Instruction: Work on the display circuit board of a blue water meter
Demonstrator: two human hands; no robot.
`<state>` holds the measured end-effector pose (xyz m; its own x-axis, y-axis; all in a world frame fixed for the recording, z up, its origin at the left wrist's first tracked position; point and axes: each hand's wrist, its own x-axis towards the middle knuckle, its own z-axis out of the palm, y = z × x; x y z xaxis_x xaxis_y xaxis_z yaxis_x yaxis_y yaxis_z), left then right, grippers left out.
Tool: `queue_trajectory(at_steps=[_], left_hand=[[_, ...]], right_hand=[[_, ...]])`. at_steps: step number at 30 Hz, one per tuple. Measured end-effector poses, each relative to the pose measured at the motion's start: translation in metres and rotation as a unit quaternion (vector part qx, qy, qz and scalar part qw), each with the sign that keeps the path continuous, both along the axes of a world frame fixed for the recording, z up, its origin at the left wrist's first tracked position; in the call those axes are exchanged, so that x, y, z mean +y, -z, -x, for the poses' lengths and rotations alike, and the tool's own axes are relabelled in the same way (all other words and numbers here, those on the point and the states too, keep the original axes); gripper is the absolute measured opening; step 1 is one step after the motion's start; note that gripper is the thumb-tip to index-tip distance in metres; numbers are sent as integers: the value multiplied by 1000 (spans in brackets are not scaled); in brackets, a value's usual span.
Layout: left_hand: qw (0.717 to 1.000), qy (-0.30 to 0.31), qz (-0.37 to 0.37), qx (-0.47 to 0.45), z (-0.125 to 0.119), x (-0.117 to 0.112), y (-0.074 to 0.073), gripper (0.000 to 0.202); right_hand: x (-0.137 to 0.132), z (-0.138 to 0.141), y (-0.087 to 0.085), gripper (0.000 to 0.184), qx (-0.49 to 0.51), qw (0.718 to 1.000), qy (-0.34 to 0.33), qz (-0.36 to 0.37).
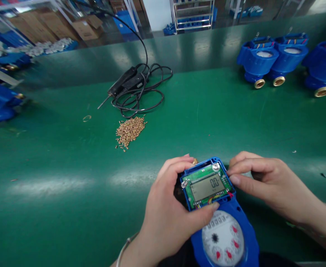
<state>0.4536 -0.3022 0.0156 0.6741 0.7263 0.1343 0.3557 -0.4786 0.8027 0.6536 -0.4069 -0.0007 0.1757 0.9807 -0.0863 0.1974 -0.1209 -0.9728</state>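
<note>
My left hand (pixel 171 204) is wrapped round a blue water meter (pixel 249 226), its thumb lying across the body between the dial and the display box. The round white dial (pixel 222 237) has red pointers and a black star wheel. Above it, the uncovered box holds a green circuit board with a grey LCD display (pixel 207 187) showing zeros. Coloured wires (pixel 214 199) run along the board's lower edge, partly under my thumb. My right hand (pixel 268 181) is at the box's right side, thumb and forefinger pinched together against its edge; whatever is between them is hidden.
A pile of small brass screws (pixel 131 130) lies on the green tabletop (pixel 68 155). Behind it rests a black electric screwdriver (pixel 124 81) with a coiled cord (pixel 154 91). Several blue meters (pixel 263 61) stand back right; more blue parts (pixel 1 102) are at the left edge.
</note>
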Motion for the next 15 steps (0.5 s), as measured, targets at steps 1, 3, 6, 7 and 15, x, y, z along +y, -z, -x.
queue_trajectory(at_steps=[1, 3, 6, 7, 15], left_hand=[[1000, -1, 0, 0, 0, 0, 0, 56], [1000, -3, 1, 0, 0, 0, 0, 56], [1000, -1, 5, -1, -1, 1, 1, 56], [1000, -1, 5, -2, -2, 1, 1, 56], [1000, 4, 7, -13, -1, 1, 0, 54]], right_hand=[[-2, 1, 1, 5, 18, 1000, 1, 1], [-4, 1, 4, 7, 74, 997, -12, 4], [-6, 0, 8, 11, 145, 989, -31, 1], [-5, 0, 8, 11, 157, 987, -32, -1], [3, 2, 10, 13, 257, 966, -32, 28]])
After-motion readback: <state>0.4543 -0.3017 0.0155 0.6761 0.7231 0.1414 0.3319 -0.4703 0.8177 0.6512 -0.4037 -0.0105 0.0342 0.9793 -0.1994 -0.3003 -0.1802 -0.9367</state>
